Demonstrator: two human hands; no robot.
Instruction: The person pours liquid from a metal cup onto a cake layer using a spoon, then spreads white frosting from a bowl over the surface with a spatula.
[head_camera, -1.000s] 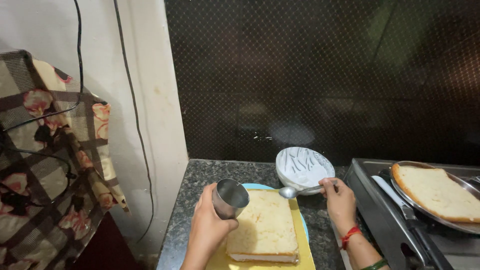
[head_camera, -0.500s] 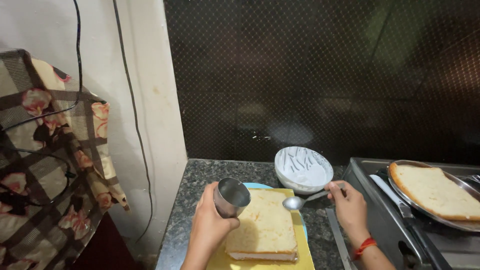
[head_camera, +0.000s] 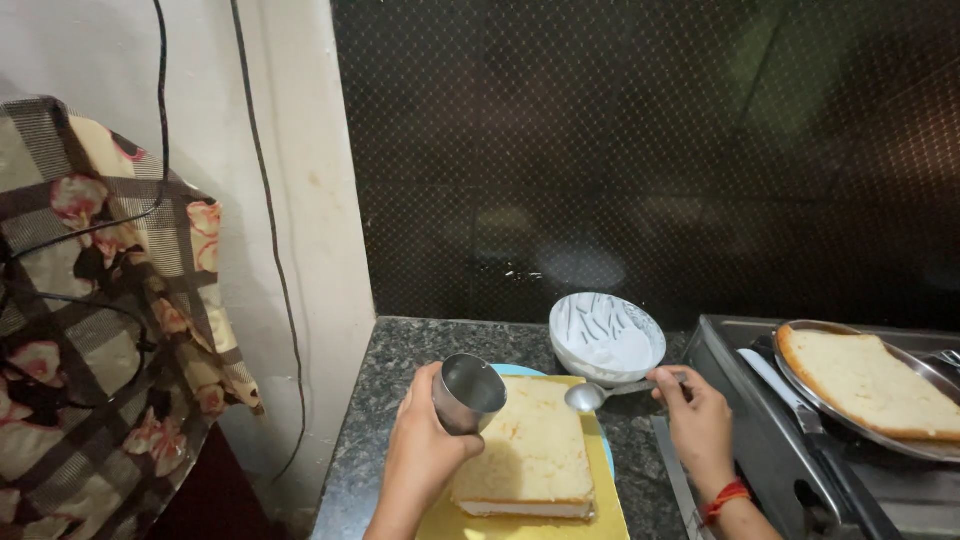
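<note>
Since the earlier frames the spoon (head_camera: 590, 396) has come away from the rim of the bowl and now hangs over the far edge of the cake, carried by the right hand; the left hand and cup have hardly shifted. Dark tiled wall behind, patterned cloth (head_camera: 100, 330) hanging at left. The speckled stone tabletop (head_camera: 385, 400) carries a yellow board (head_camera: 605, 505) on which the rectangular sponge cake slab (head_camera: 525, 450) lies flat, centred for access from both sides. At right a stove (head_camera: 760, 440) supports a metal tray (head_camera: 860, 425) holding a second sponge slab (head_camera: 865, 380), set well apart from the first. A white bowl (head_camera: 607, 337) with white cream inside stands just beyond the board, near the right hand. The left hand (head_camera: 425, 450) is closed around a small steel cup (head_camera: 468, 394), tilted with its mouth toward the cake, at the slab's near-left corner. The right hand (head_camera: 695, 420) pinches the spoon by its handle, bowl of the spoon level; its contents cannot be made out.
</note>
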